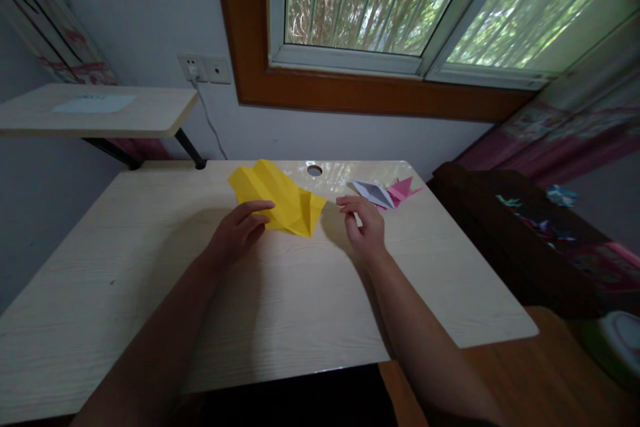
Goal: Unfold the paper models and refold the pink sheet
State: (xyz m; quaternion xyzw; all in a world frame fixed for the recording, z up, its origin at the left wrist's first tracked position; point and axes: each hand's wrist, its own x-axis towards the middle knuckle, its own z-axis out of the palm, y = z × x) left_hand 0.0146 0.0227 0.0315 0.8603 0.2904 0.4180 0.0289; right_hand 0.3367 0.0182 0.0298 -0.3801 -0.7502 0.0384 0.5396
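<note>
A creased sheet of yellow origami paper [283, 197] is partly unfolded above the light wood tabletop, with fold lines running across it and a pointed corner at its right. My left hand [240, 230] grips the lower left edge of the sheet, fingers over the front; its thumb is partly hidden. Just right of the pointed corner is my right hand [365, 223], fingers bent and apart, with a small gap between fingertips and paper. Behind it lie a folded pink origami piece [401, 191] and a grey-white folded paper piece [374, 193].
The desk [310, 307] has a round cable hole [315, 171] near its back edge. A raised shelf [95, 123] bearing a white sheet stands at left. A white cord [213, 123] hangs from the wall socket. At right is a dark cabinet [505, 213] with small items on top.
</note>
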